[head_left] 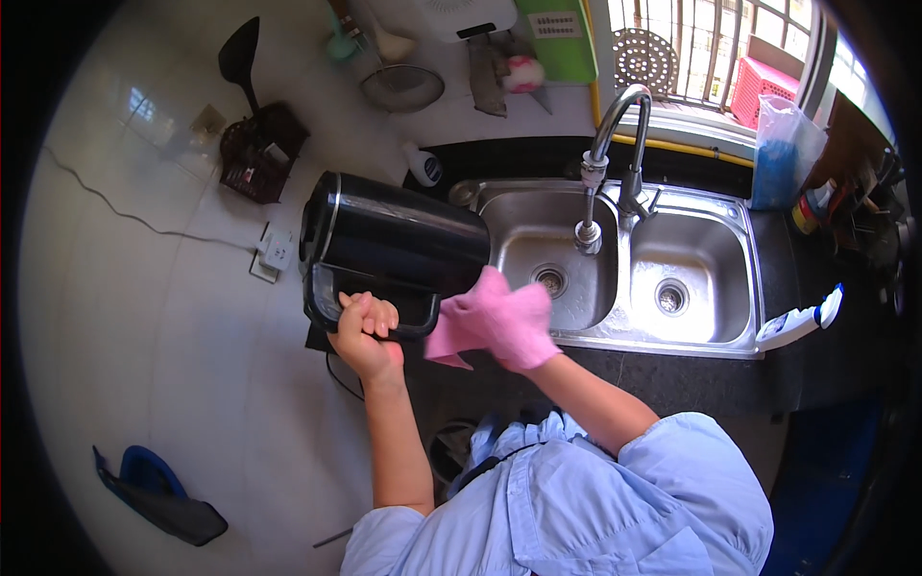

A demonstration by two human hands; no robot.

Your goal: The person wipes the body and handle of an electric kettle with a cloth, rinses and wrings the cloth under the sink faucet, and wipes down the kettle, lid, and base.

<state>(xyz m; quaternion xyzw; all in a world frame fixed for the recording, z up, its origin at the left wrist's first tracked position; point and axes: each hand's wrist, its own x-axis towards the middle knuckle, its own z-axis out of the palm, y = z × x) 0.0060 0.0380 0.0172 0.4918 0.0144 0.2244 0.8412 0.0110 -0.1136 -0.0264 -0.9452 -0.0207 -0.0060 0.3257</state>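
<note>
My left hand (367, 335) is closed around the handle (425, 320) of a large black jug-shaped appliance (407, 227). The appliance lies tilted on its side in the air, its rimmed end to the left and its other end reaching the left sink basin (504, 216). A pink cloth (497, 317) covers my right hand (529, 353), hiding the fingers. That cloth is at the lower right end of the appliance; whether it presses on the surface cannot be told.
A chrome faucet (627, 115) arches over the double steel sink (624, 317). To its right lies a white spray bottle (789, 327). A plug (276, 252) with a cord sits in the left wall, below a brown utensil basket (252, 165). A white bottle (423, 165) stands behind the appliance.
</note>
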